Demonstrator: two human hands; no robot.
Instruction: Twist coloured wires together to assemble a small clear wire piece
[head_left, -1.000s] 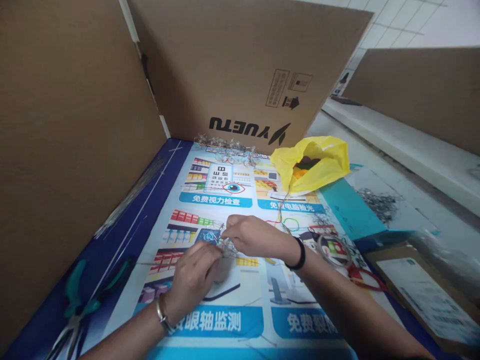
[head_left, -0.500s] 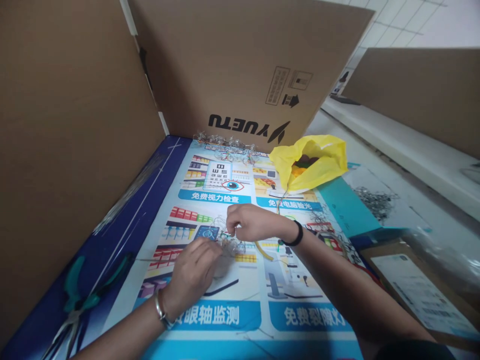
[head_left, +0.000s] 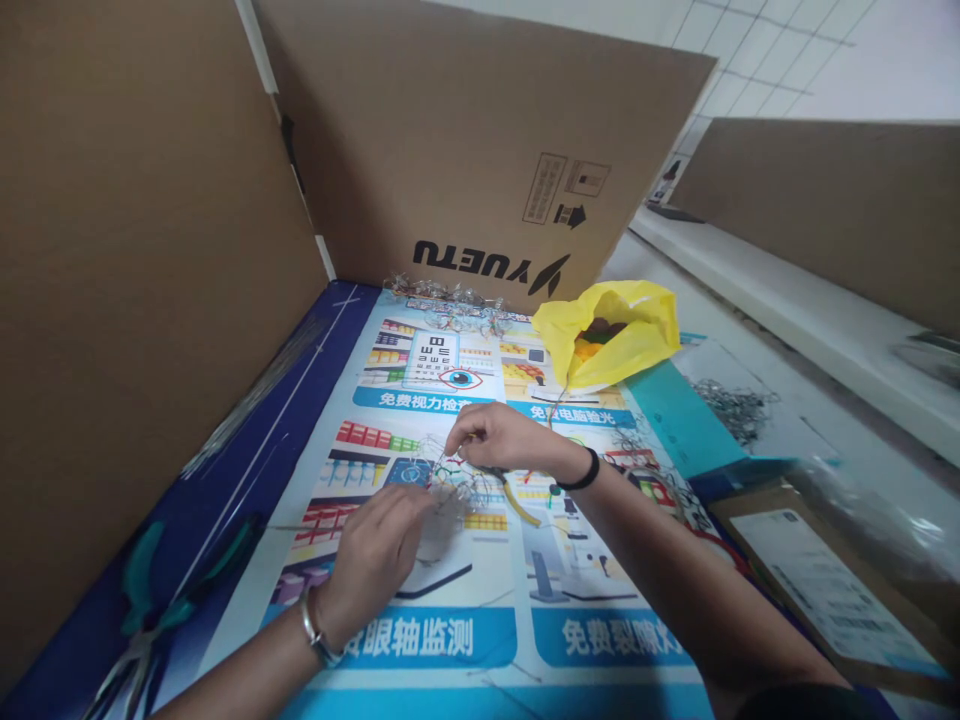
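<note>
Wire piece: a loose tangle of thin clear-silver wire (head_left: 466, 492) with small specks of red and green sits between the two hands, just above or on the printed sheet; which, I cannot tell.
Left hand: the left hand (head_left: 382, 538) is closed, thumb and fingertips gripping the near left edge of the wire piece; a silver bangle (head_left: 313, 628) circles its wrist.
Right hand: the right hand (head_left: 499, 437) reaches in from the other side, fingers curled in a pinch on the upper edge of the same piece; the strand there is too fine to make out. A black band (head_left: 585, 471) rings its wrist.
Yellow-handled tool: a curved yellow handle (head_left: 520, 503) lies just under the right hand, its other end partly hidden.
Pliers: teal-handled pliers (head_left: 150, 628) lie with handles spread, left of the left hand.
Straight wires: a thin bundle (head_left: 251, 408) lies farther out, beyond the left hand and to its left.
Yellow bag: a crumpled open bag (head_left: 637, 345) stands beyond the right hand, orange and dark things inside.
Wire ornaments: a row of clear, glinting tangles (head_left: 450, 300) lies well beyond both hands, along the foot of a cardboard panel (head_left: 465, 140).
Labelled box: a brown box (head_left: 739, 535) sits right of the right forearm.
Surface: a printed sheet (head_left: 491, 585) spreads beneath both hands.
</note>
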